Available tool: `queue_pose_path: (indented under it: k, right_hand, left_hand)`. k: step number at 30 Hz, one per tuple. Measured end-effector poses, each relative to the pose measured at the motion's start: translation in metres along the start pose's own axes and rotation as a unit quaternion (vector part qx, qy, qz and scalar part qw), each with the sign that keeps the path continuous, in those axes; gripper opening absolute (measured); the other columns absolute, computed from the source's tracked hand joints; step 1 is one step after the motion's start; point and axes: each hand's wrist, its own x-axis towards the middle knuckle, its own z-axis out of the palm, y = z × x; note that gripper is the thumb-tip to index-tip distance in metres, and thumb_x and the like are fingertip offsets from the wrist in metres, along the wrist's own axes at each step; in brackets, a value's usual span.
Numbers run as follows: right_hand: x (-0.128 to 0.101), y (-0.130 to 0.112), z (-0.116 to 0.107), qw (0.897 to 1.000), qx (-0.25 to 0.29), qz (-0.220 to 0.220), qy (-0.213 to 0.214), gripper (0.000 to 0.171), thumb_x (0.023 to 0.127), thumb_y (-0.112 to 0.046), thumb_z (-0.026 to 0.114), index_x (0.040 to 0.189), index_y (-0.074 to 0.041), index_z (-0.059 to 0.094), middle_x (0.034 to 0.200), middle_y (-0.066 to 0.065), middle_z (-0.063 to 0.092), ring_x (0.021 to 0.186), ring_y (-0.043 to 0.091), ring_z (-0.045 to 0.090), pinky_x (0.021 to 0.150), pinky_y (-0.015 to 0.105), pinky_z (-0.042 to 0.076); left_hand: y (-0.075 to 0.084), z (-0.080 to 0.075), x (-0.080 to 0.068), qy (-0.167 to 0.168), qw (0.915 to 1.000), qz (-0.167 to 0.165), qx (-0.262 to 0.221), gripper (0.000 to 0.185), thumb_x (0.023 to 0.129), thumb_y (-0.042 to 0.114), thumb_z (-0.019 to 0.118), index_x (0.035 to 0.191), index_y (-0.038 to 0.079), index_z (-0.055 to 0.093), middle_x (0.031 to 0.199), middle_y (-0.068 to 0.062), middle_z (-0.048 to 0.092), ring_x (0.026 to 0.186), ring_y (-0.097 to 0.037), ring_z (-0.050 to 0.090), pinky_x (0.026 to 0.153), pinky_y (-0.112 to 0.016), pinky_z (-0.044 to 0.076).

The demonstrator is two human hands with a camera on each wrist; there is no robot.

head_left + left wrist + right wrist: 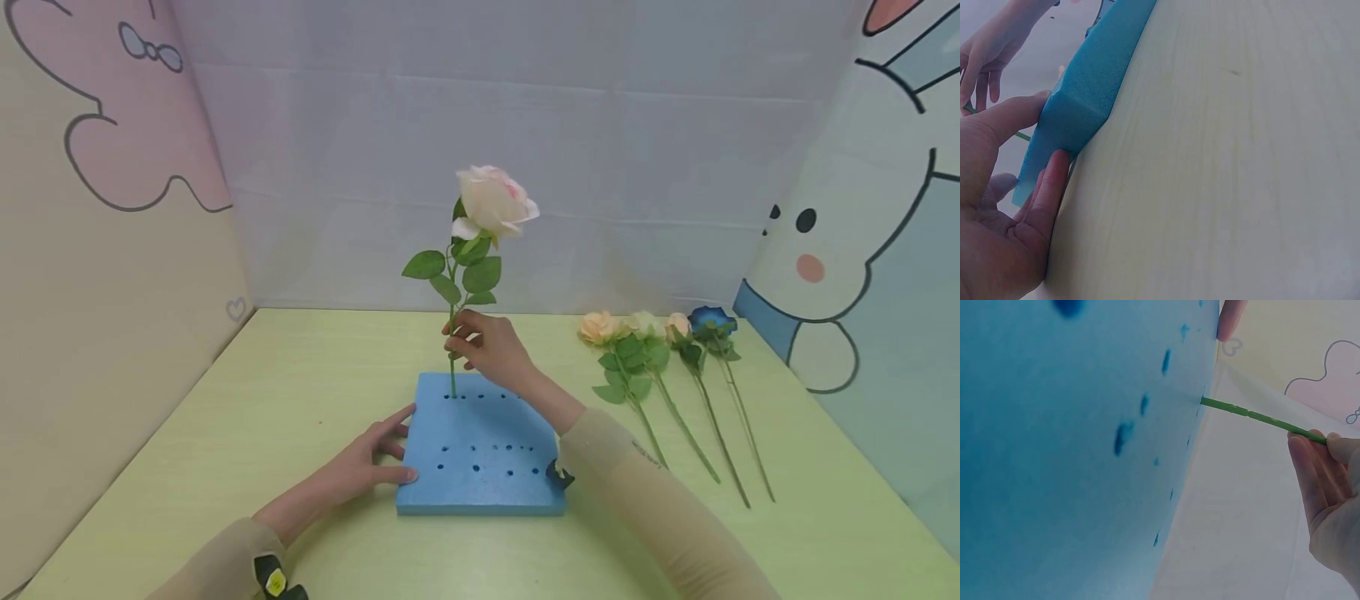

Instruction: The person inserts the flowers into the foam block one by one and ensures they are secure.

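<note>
The step in hand looks like planting a rose (491, 202) in the foam block (480, 454). The right hand (491, 346) has its fingers (1310, 472) closed in a pinch on the green stem (1254, 415), just under the leaves, and the stem's foot sits in a hole at the block's far left corner, with the rose standing upright. The left hand (360, 467) lies at the block's left edge, fingers nearly straight, thumb and fingertips pressing the foam's side (bracing it, by the look of it) rather than grasping anything.

As I judge it, the next move calls for a straight downward push along the stem while the left hand keeps the block from sliding or tipping, and a check that the rose stands firm before letting go.

The block rests flat on a pale yellow-green tabletop (300, 375). To its right, well apart from it, four more flowers (660, 350) lie side by side, heads pointing away, one of them blue. Cartoon-painted panels stand on both sides, a plain pale wall behind.
</note>
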Motion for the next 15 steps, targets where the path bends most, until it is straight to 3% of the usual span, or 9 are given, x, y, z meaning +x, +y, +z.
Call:
queue_pose_path:
  k: [4,15]
  right_hand:
    - [-0.0007,0.0013,0.0011,1.000,0.002,-0.008,0.002,0.012,0.095,-0.015,0.065,0.106,-0.009,0.065,0.095,0.010,0.074,0.082,0.025,0.076,0.060,0.024,0.057]
    - [-0.0019,-0.0009,0.0011,1.000,0.003,-0.009,0.003,0.012,0.095,-0.014,0.065,0.107,-0.009,0.064,0.095,0.010,0.074,0.082,0.025,0.076,0.059,0.025,0.057]
  left_hand:
    - [0.0004,-0.0004,-0.0001,0.000,1.0000,0.001,0.004,0.094,0.081,0.032,0.081,0.157,0.026,0.025,0.144,-0.011,0.048,0.116,-0.019,0.055,0.098,-0.047,0.045]
    - [0.0026,-0.0006,-0.0007,0.001,1.0000,0.000,0.007,0.095,0.081,0.032,0.081,0.157,0.025,0.025,0.144,-0.012,0.048,0.115,-0.019,0.055,0.099,-0.048,0.045]
